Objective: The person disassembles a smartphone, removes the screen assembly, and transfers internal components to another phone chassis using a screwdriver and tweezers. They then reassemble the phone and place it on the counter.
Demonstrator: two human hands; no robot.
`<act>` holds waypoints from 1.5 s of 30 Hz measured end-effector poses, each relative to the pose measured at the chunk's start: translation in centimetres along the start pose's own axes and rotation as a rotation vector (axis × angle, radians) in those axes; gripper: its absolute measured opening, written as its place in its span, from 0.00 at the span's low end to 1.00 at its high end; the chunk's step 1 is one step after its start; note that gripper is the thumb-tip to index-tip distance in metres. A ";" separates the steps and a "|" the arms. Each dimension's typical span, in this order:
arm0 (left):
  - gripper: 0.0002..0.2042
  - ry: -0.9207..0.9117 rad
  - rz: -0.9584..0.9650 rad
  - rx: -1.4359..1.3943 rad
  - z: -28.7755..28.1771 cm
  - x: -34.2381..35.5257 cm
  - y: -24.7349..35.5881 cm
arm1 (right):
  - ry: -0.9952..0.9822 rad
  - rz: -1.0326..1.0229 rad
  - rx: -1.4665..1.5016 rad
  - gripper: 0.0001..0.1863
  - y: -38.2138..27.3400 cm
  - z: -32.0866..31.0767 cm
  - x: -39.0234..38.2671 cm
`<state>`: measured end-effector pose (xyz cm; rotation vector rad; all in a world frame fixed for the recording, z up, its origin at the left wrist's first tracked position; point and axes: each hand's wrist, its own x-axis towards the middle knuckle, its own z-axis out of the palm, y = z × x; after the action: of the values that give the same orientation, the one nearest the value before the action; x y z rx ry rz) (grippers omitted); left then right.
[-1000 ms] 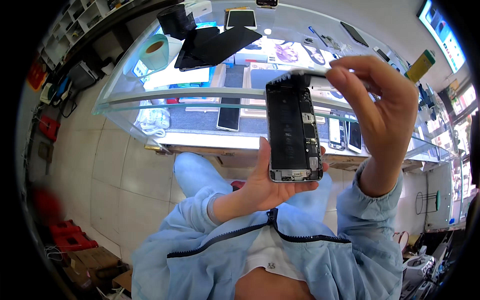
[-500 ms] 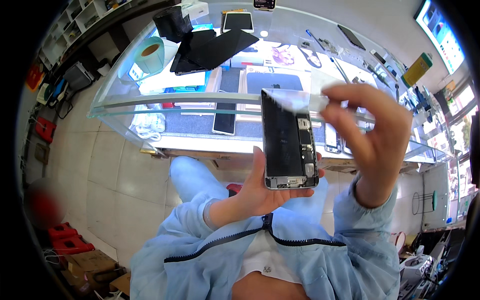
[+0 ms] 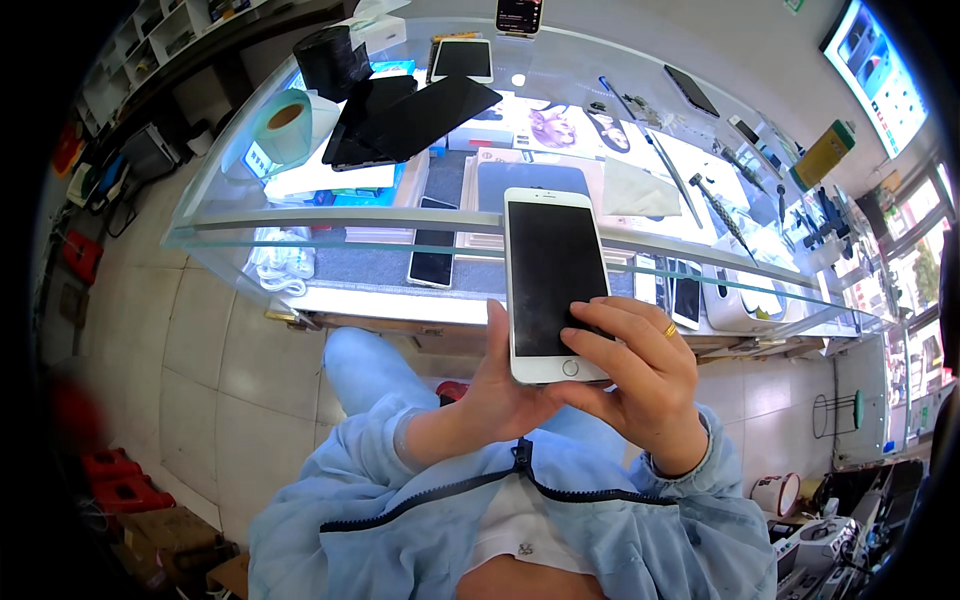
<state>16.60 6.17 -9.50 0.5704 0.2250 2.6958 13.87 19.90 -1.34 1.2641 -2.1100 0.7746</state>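
A white-framed smartphone [image 3: 556, 262] with a dark screen and a round home button is held up in front of the glass counter's near edge. My left hand [image 3: 490, 400] is closed around its lower left side, the thumb along the edge and the palm beneath. At the lower right, my right hand [image 3: 645, 375] has its bent fingertips on the screen and its thumb under the bottom edge. A gold ring is on one of its fingers. The phone's inner parts are hidden beneath its front.
On the glass counter [image 3: 400, 222] lie dark flat panels [image 3: 425, 122], a light-blue roll [image 3: 283, 130], a white tablet [image 3: 463, 60], tweezers [image 3: 675, 176] and a screwdriver [image 3: 722, 212]. A yellow bottle [image 3: 823, 156] stands far right. Inside the counter sits another phone [image 3: 432, 258].
The phone's inside was exposed; now a white-framed front covers it. My right hand, raised and blurred beside the phone's top before, has come down to its lower right corner.
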 end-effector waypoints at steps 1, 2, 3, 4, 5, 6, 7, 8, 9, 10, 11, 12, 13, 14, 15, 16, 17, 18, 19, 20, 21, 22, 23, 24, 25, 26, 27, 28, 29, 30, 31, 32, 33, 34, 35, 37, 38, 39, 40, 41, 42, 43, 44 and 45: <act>0.38 0.020 -0.004 -0.005 0.1 0.1 0.1 | 0.001 0.002 -0.007 0.24 0.2 0.1 0.0; 0.38 0.040 -0.006 -0.010 0.3 0.4 0.2 | 0.002 0.003 -0.013 0.24 0.3 0.2 0.1; 0.38 0.060 -0.008 -0.015 0.5 0.6 0.4 | 0.004 0.003 -0.019 0.25 0.5 0.2 0.2; 0.38 0.080 -0.016 0.008 0.7 0.9 0.6 | 0.008 0.013 -0.015 0.24 0.7 0.2 0.4; 0.37 0.100 -0.023 0.031 1.0 1.3 0.7 | 0.012 0.022 -0.010 0.23 1.0 0.1 0.7; 0.37 0.121 -0.028 0.055 1.1 1.6 0.8 | 0.016 0.029 -0.003 0.23 1.4 0.0 0.9; 0.36 0.058 0.000 0.060 0.5 1.9 0.8 | 0.009 0.054 0.027 0.24 1.8 0.1 1.3; 0.34 0.088 -0.016 0.008 0.5 1.9 0.8 | 0.011 0.065 0.016 0.24 2.2 0.1 1.4; 0.34 0.106 -0.057 0.047 0.4 1.9 0.7 | 0.014 0.117 0.019 0.24 2.7 0.1 1.3; 0.34 0.134 -0.088 0.093 0.1 1.5 0.8 | 0.015 0.164 0.038 0.24 3.2 0.2 1.4; 0.30 0.093 -0.185 0.127 -0.3 1.2 1.3 | 0.019 0.172 -0.016 0.24 3.8 0.2 1.4; 0.31 0.015 -0.293 0.411 -0.3 0.7 2.1 | 0.021 0.178 -0.031 0.23 4.3 0.2 1.7; 0.33 -0.066 -0.411 0.692 0.7 0.2 3.5 | 0.027 0.198 -0.033 0.23 4.7 0.2 1.6; 0.36 -0.136 -0.529 0.978 2.0 -0.2 5.2 | 0.034 0.212 -0.025 0.22 5.1 0.2 1.8; 0.36 -0.225 -0.551 1.222 3.2 -0.3 7.1 | 0.036 0.215 -0.008 0.22 5.6 0.4 1.9; 0.35 -0.240 -0.439 1.399 4.5 -0.4 8.7 | 0.032 0.228 -0.005 0.22 5.8 0.4 2.0; 0.34 -0.264 -0.326 1.568 5.6 -0.3 10.2 | 0.029 0.230 -0.001 0.23 6.2 0.3 2.0; 0.32 -0.288 -0.207 1.733 6.6 0.0 11.7 | 0.027 0.231 0.003 0.24 6.6 0.2 2.0; 0.31 -0.168 -0.111 1.809 7.4 0.7 13.3 | 0.023 0.234 0.004 0.25 7.0 0.0 1.9; 0.29 -0.022 -0.013 1.893 8.3 1.3 14.9 | 0.021 0.226 0.029 0.26 7.3 0.0 2.1; 0.30 0.037 0.128 2.081 8.3 2.2 16.5 | 0.015 0.217 0.049 0.27 7.4 0.0 2.3; 0.31 0.091 0.275 2.261 7.7 3.3 18.1 | 0.019 0.202 0.046 0.27 7.8 0.1 2.2; 0.31 0.151 0.335 2.465 6.9 4.0 19.6 | 0.023 0.187 0.045 0.28 8.1 0.3 2.2; 0.32 0.217 0.397 2.669 6.0 4.5 20.8 | 0.026 0.171 0.045 0.29 8.3 0.5 2.2; 0.32 0.284 0.304 2.730 5.5 5.0 21.3 | 0.032 0.178 0.050 0.29 8.4 0.5 2.1; 0.32 0.351 0.208 2.787 5.1 5.5 21.5 | 0.039 0.186 0.054 0.29 8.4 0.5 1.9; 0.33 0.419 0.109 2.840 4.7 5.8 21.7 | 0.045 0.194 0.058 0.30 8.5 0.5 1.8; 0.33 0.415 0.090 2.827 4.2 6.2 21.9 | 0.049 0.193 0.056 0.30 8.5 0.5 1.7; 0.33 0.413 0.071 2.814 3.8 6.5 22.0 | 0.053 0.193 0.055 0.29 8.5 0.6 1.6; 0.33 0.412 0.052 2.801 3.7 6.7 22.1 | 0.058 0.191 0.055 0.29 8.6 0.6 1.6; 0.32 0.429 0.027 2.789 3.6 7.0 22.1 | 0.058 0.193 0.048 0.29 8.6 0.6 1.6; 0.31 0.446 0.002 2.778 3.8 7.2 22.2 | 0.059 0.194 0.041 0.29 8.6 0.6 1.6; 0.30 0.464 -0.023 2.766 3.9 7.4 22.3 | 0.060 0.194 0.035 0.29 8.6 0.5 1.5; 0.28 0.541 0.001 2.564 4.1 7.3 22.6 | 0.063 0.195 0.039 0.28 8.6 0.6 1.5; 0.26 0.606 0.024 2.360 4.3 7.0 23.1 | 0.066 0.196 0.042 0.28 8.5 0.6 1.5; 0.26 0.648 0.097 2.071 4.8 6.4 24.6 | 0.069 0.194 0.047 0.28 8.5 0.6 1.6; 0.27 0.633 0.147 1.985 5.0 6.0 25.5 | 0.068 0.192 0.050 0.27 8.4 0.7 1.6; 0.26 0.655 0.226 2.030 5.1 5.6 26.3 | 0.066 0.189 0.053 0.27 8.4 0.7 1.6; 0.25 0.674 0.306 2.071 5.1 5.4 26.8 | 0.068 0.187 0.050 0.27 8.4 0.7 1.6; 0.23 0.689 0.304 2.089 5.0 5.5 26.9 | 0.071 0.184 0.048 0.27 8.4 0.7 1.6; 0.21 0.704 0.302 2.107 4.9 5.5 26.9 | 0.073 0.181 0.047 0.27 8.4 0.7 1.6; 0.19 0.722 0.303 2.124 4.9 5.5 27.0 | 0.074 0.180 0.041 0.27 8.4 0.8 1.6; 0.21 0.721 0.276 2.153 4.8 5.4 27.1 | 0.076 0.179 0.035 0.27 8.4 0.8 1.6; 0.23 0.719 0.250 2.182 4.7 5.5 27.1 | 0.078 0.178 0.029 0.27 8.4 0.8 1.6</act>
<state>5.07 -16.14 2.87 -0.0774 3.2740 1.4436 5.54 21.69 -2.39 1.0536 -2.1754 0.9186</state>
